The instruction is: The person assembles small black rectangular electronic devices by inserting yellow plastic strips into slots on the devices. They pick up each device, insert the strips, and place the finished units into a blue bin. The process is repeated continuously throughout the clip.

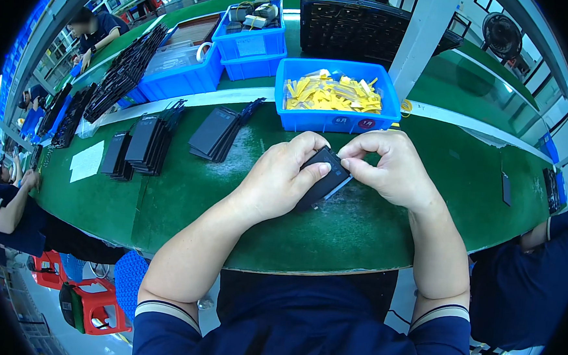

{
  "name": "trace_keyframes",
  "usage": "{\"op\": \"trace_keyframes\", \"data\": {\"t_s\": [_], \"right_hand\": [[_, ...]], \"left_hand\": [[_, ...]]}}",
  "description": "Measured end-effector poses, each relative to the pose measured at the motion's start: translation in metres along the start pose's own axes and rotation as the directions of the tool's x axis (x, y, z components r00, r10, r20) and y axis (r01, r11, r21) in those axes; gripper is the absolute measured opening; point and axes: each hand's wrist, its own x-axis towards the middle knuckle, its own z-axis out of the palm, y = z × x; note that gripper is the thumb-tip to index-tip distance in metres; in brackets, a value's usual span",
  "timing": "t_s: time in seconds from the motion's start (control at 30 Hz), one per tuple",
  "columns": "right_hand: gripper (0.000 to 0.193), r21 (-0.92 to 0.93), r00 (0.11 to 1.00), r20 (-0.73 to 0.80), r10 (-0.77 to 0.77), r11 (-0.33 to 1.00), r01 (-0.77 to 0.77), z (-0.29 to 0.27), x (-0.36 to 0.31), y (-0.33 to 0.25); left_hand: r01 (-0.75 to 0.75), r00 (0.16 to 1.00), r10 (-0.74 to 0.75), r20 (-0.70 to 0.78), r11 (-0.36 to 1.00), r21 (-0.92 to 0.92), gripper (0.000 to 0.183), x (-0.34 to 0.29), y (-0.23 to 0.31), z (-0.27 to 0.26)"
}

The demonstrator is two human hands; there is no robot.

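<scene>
Over the middle of the green table, my left hand is closed around a flat black rectangular pack, its thumb lying across the top face. A thin pale strip runs along the pack's right edge. At the upper right corner of the pack, my right hand has thumb and forefinger pinched together; whatever lies between those fingertips is too small to make out. To the left of my hands sits a fanned stack of similar black packs with dark leads at the top. More stacks of packs stand farther left.
Beyond my hands stands a blue bin of yellow strips, beside a grey post. Blue crates and a black tray are behind. White paper lies left. Co-workers sit left and right.
</scene>
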Motion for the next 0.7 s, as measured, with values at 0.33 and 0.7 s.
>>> {"op": "trace_keyframes", "data": {"t_s": [0.33, 0.7], "right_hand": [[0.006, -0.349, 0.939, -0.12, -0.321, 0.899, 0.263, 0.017, -0.004, -0.005], [0.01, 0.519, 0.963, -0.262, 0.069, 0.851, 0.08, 0.033, -0.006, 0.003]], "left_hand": [[0.021, 0.998, -0.016, -0.067, 0.996, 0.082, 0.03, 0.001, 0.004, 0.007], [-0.083, 0.957, -0.015, -0.291, 0.943, -0.324, 0.017, -0.001, -0.004, 0.013]]}}
